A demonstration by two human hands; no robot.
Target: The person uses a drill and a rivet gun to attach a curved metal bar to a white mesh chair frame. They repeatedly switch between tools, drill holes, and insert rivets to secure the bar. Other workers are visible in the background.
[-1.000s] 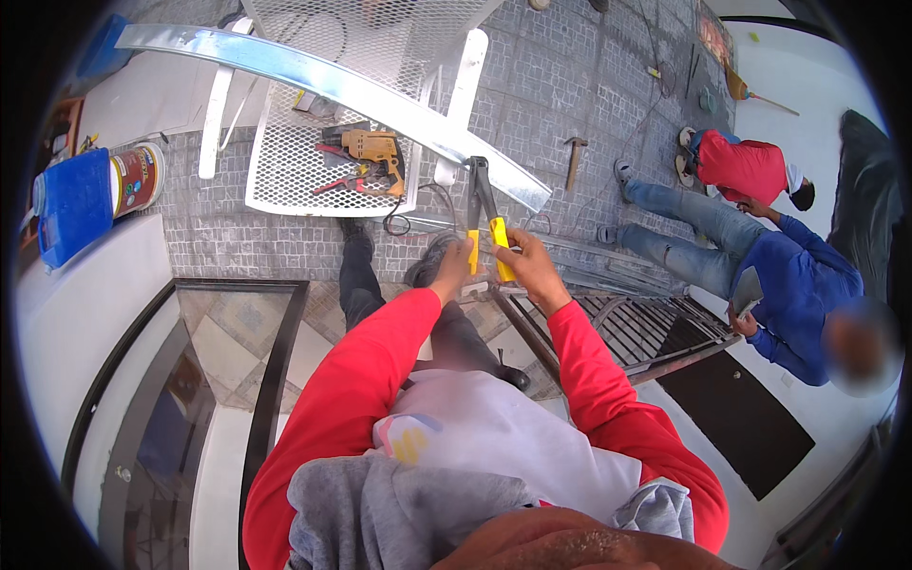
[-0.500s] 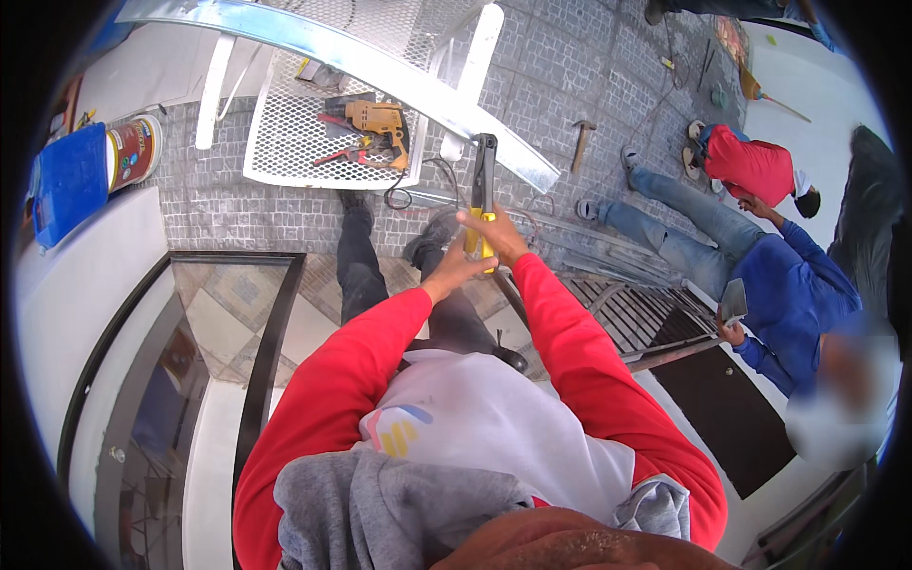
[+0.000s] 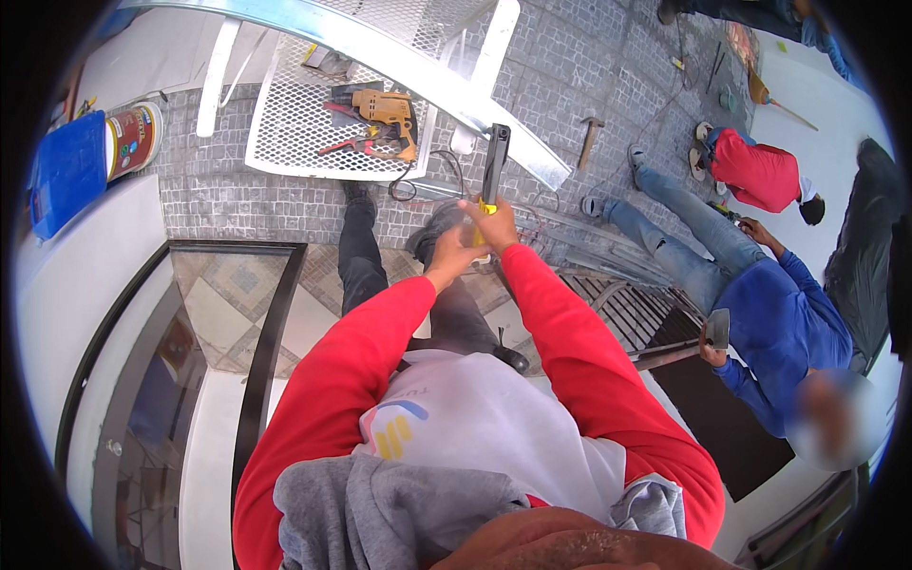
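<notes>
My right hand (image 3: 496, 228) is wrapped round the yellow handles of a long-headed hand tool (image 3: 494, 163), which looks like a riveter or crimper. Beside it, my left hand (image 3: 454, 255) closes on the lower part of the same handles; its fingertips are partly hidden. The tool's dark grey head points away from me and up to the near edge of a long, shiny metal channel (image 3: 399, 80). Whether its tip grips the metal cannot be made out. That channel slants across a white mesh metal chair (image 3: 280, 123).
On the mesh lie an orange power drill (image 3: 385, 109) and red-handled pliers (image 3: 351, 145). A hammer (image 3: 590, 142) rests on the paving. More metal lengths (image 3: 608, 249) lie to my right, near a person in blue (image 3: 774, 304) and one in red (image 3: 755, 171). A bucket (image 3: 133, 141) stands left.
My hands and the tool have shifted slightly right, with the right hand now covering more of the yellow handles. The person in blue has moved their hands a little.
</notes>
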